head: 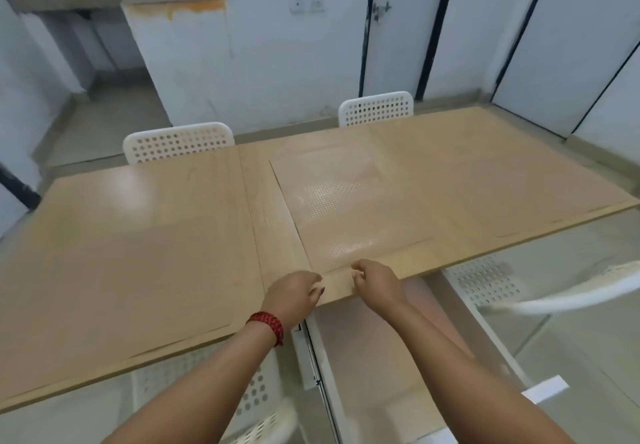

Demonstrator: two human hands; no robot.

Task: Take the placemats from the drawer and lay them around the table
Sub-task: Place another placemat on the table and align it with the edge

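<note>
Head cam: both hands sit at the near edge of the table (138, 235). The left hand (294, 293) and right hand (375, 282) have their fingers curled, pinching the near edge of a see-through dotted placemat (346, 208), I'd guess to square it with the table edge. The drawer (381, 357) hangs open below, probably for more mats. No brands or writing readable anywhere.

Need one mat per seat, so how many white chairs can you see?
4. Far-left chair, far-right chair, near-left chair, near-right chair, blurred. Others could sit outside the frame.
</note>
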